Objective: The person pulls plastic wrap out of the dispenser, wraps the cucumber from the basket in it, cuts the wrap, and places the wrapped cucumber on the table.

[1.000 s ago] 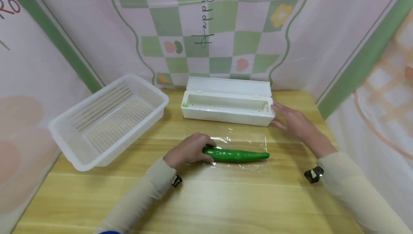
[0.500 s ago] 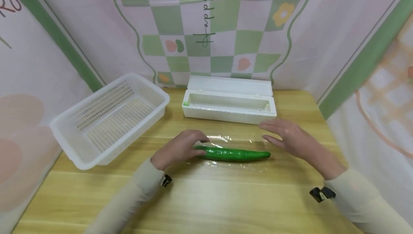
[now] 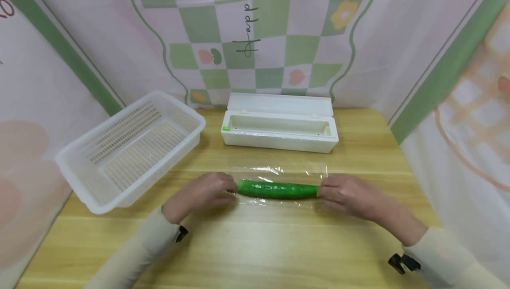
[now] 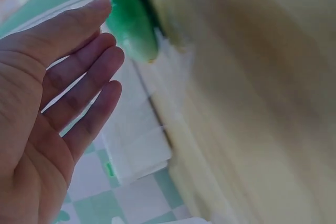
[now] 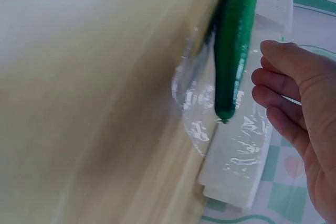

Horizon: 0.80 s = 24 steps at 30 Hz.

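Observation:
A green cucumber (image 3: 279, 190) lies lengthwise on a sheet of clear plastic wrap (image 3: 292, 174) on the table. My left hand (image 3: 203, 193) is at its left end; in the left wrist view the fingers are loosely bent, with a gap before the cucumber's pale end (image 4: 142, 45). At the other end is my right hand (image 3: 352, 197), hiding the tip in the head view. In the right wrist view its thumb and bent fingers (image 5: 281, 85) are beside the cucumber and film, apart from each other. Neither wrist view shows a hand gripping anything.
Behind the film stands a long white wrap dispenser box (image 3: 279, 142) with its lid raised and a small green tab at its left. A white slotted basket (image 3: 171, 165) sits at the left of the wooden table (image 3: 255, 253). Patterned cloth (image 3: 271, 59) hangs behind.
My left hand has let go of the cucumber and shifted left to its end. My right hand has come away from the box, down to the cucumber's right end.

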Available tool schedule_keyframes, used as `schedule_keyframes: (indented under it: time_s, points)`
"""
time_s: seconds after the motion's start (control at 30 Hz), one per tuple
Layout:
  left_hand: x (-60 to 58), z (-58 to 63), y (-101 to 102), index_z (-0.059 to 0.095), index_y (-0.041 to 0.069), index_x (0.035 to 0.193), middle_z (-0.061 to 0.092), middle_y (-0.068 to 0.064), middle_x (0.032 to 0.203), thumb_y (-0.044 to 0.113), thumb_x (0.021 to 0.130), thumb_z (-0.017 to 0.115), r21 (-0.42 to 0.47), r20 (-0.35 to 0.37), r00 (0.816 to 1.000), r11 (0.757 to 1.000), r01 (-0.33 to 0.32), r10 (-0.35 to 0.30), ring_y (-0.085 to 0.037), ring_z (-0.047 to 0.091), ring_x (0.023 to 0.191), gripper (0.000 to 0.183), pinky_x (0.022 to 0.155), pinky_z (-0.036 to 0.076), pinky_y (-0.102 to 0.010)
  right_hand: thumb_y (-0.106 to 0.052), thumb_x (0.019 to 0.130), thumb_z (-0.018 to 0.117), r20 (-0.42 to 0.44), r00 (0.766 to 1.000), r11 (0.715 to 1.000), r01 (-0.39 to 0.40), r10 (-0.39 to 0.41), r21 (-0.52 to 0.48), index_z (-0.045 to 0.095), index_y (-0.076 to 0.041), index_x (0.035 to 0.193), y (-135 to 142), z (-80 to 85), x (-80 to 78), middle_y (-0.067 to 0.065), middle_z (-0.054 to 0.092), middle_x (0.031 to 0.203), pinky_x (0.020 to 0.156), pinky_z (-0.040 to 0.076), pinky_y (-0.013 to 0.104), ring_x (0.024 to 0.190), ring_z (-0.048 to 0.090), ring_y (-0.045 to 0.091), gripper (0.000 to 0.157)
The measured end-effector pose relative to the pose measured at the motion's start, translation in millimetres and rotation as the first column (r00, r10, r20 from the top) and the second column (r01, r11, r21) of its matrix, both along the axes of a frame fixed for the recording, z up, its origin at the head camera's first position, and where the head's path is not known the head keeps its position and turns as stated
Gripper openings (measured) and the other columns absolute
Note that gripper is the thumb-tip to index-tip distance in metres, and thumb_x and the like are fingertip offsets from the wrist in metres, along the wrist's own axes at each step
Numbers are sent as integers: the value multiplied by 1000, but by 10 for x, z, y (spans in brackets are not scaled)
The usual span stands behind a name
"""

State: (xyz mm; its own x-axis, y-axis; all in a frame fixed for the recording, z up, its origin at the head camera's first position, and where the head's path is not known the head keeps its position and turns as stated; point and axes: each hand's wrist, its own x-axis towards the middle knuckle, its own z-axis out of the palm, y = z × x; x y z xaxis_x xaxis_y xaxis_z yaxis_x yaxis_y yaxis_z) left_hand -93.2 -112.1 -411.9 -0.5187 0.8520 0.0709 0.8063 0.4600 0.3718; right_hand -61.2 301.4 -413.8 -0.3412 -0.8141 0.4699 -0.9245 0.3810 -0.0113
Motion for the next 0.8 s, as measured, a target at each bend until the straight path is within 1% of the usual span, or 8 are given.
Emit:
schedule_keyframes:
  time_s: [0.1,0.17,0.3,0.37,0.43,0.6,0.73,0.8]
  points:
    - [27,-52,-24,78,9,103,78,-2,98,16,92,82,-21,-24,999,999,27,-27,-11,73,89,14,82,62,-21,-28,97,74,0,1000,999,-12,12,33,80,-13,91,24,-77,45,-2,76,89,72,63,26,80,71,12,17]
    - [34,-89,-36,78,10,104,78,-2,99,17,91,83,-38,-45,998,999,29,-31,-11,73,89,16,83,62,-21,-24,89,81,-16,1000,998,-12,13,64,80,-13,91,43,-121,66,-2,76,88,72,63,26,79,71,12,11]
    - [30,-158,-45,77,11,105,77,-1,99,18,91,83,-56,-67,997,998,21,-25,-10,72,89,17,84,62,-21,-19,76,88,-32,999,994,-3,7,113,80,-12,92,87,-210,99,0,77,87,72,63,27,79,72,13,19]
    - [25,-186,-46,78,12,104,77,0,99,18,91,83,-58,-65,998,998,17,-21,-10,72,89,15,83,62,-21,-18,74,89,-29,1000,991,0,4,130,79,-12,92,110,-255,114,-1,76,87,72,63,27,79,71,13,21]
    - [18,-213,-44,79,12,103,76,0,98,17,91,83,-65,-66,998,998,17,-21,-9,71,88,13,82,62,-21,-18,76,87,-32,999,990,0,5,144,78,-12,91,127,-298,125,-1,75,87,72,62,28,80,70,13,19]
    - [18,-274,-37,80,14,100,76,1,96,13,92,82,-96,-96,995,995,10,-20,-10,71,87,8,80,61,-21,-20,90,77,-65,998,989,6,4,150,76,-13,90,127,-372,136,-3,72,86,72,60,29,80,66,13,7]
    - [28,-311,-18,81,15,97,76,1,95,12,92,81,-80,-117,993,997,-14,5,-10,72,86,6,80,62,-22,-19,101,63,-109,994,989,25,-9,149,73,-12,89,99,-403,145,-3,67,84,69,58,30,78,62,14,17]
    - [32,-321,-8,81,15,96,76,2,95,12,92,81,-70,-126,992,997,-28,19,-11,72,86,6,80,62,-23,-17,102,59,-126,992,987,39,-20,154,71,-11,88,83,-414,150,-3,66,83,68,57,31,77,61,14,19]
